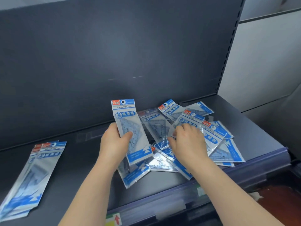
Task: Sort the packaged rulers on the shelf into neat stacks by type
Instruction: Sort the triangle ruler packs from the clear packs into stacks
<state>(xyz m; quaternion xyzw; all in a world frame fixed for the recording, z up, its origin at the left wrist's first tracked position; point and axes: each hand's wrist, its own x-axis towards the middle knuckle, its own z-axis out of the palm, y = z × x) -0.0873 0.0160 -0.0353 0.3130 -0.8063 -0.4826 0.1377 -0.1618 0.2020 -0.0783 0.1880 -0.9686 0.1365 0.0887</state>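
Pulling set-square packets from the heap for the stack

The left hand grips one set-square packet by its long edges, thumb across the front, header card up, lifted clear of the shelf. The right hand is curled onto the loose heap at the right end of the shelf, thumb and fingers apparently pinching the crumpled lower edge of a second packet.

To do this well, draw that packet out flat rather than by its corner, since the slick sleeves overlap and may drag neighbours over the front edge. Lay it against the held one, headers matched, then square both onto the tidy stack near the left front corner.
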